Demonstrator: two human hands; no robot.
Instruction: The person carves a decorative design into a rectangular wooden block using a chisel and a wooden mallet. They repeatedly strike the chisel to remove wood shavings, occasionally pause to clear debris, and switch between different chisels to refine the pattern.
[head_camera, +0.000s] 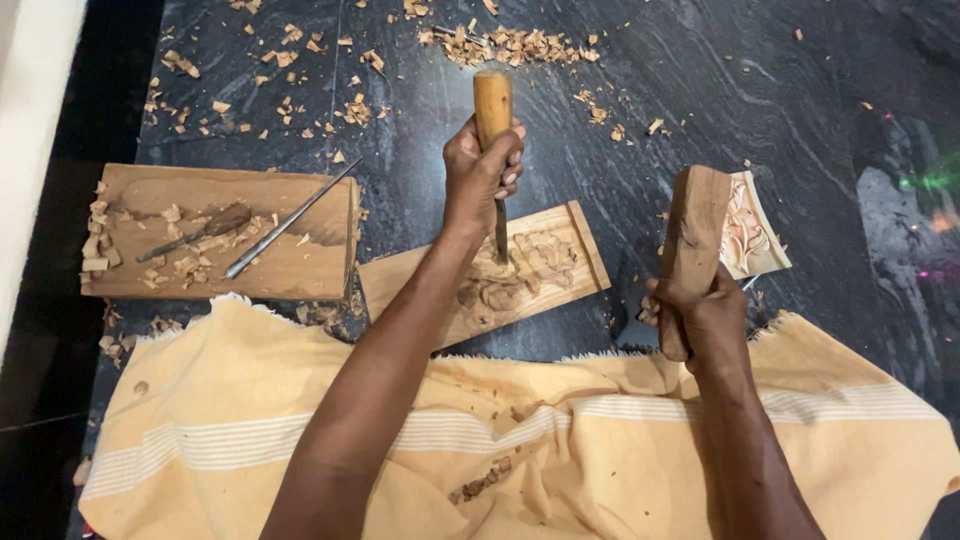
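Chisel (492, 110) near panel's (570, 250) far edge

A woodcarver's floor workshop: wood chips (505, 45) littered the dark stone floor (720, 90) toward twelve o'clock, chisels (290, 218) lay on a wooden block (300, 265) at nine o'clock, and a carved panel (570, 255) sat at center.

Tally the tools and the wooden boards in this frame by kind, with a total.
Chisels: 3 (one in the left hand, two loose on the left board)
Mallets: 1, in the right hand
Wooden boards: 3
Total: 7
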